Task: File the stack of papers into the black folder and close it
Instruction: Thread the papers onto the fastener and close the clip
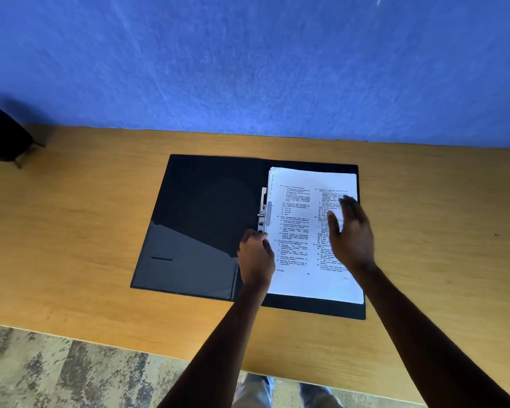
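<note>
The black folder (pixel 206 201) lies open flat on the wooden table (pixel 71 231). A stack of printed white papers (pixel 295 231) rests on its right half, with its left edge against the metal clip (pixel 262 210) at the spine. My left hand (pixel 255 254) is curled at the lower end of the clip, its fingers closed on the lever or the papers' edge. My right hand (pixel 351 231) hovers over the right part of the papers, fingers spread, slightly blurred. The folder's left half shows an inner pocket (pixel 183 260).
A dark object on thin legs (pixel 3 136) stands at the table's far left corner. A blue wall (pixel 248 69) rises directly behind the table. The table's near edge runs across the bottom, with patterned carpet (pixel 56 372) and my shoes below.
</note>
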Demonstrator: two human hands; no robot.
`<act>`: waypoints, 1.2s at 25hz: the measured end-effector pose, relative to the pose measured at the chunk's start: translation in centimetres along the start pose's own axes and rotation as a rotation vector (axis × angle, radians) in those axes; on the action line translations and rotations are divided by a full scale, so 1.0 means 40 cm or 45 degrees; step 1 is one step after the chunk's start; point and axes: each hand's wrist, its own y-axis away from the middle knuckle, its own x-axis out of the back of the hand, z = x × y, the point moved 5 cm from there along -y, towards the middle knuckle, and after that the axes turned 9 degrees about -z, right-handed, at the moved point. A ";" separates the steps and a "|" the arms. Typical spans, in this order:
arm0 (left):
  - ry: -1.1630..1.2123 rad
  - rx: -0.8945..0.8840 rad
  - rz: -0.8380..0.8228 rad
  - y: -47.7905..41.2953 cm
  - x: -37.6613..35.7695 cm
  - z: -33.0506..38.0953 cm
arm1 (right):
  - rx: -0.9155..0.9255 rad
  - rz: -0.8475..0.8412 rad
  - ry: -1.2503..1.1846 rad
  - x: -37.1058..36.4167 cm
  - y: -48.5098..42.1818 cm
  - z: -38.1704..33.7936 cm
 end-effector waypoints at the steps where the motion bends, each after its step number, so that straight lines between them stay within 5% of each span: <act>1: -0.004 -0.007 -0.001 -0.001 0.000 -0.001 | 0.055 -0.053 0.038 -0.030 0.002 -0.019; 7: -0.007 -0.020 0.009 -0.005 0.004 -0.002 | 0.169 -0.344 0.237 -0.164 0.010 -0.059; 15: -0.040 -0.022 0.026 -0.016 0.002 -0.009 | 0.167 -0.346 0.389 -0.192 0.019 -0.049; 20: 0.113 -0.065 0.222 -0.104 0.084 0.010 | 0.173 -0.319 0.403 -0.197 0.018 -0.054; 30: 0.666 0.341 -0.241 -0.291 0.057 0.052 | 0.176 -0.287 0.397 -0.195 0.014 -0.053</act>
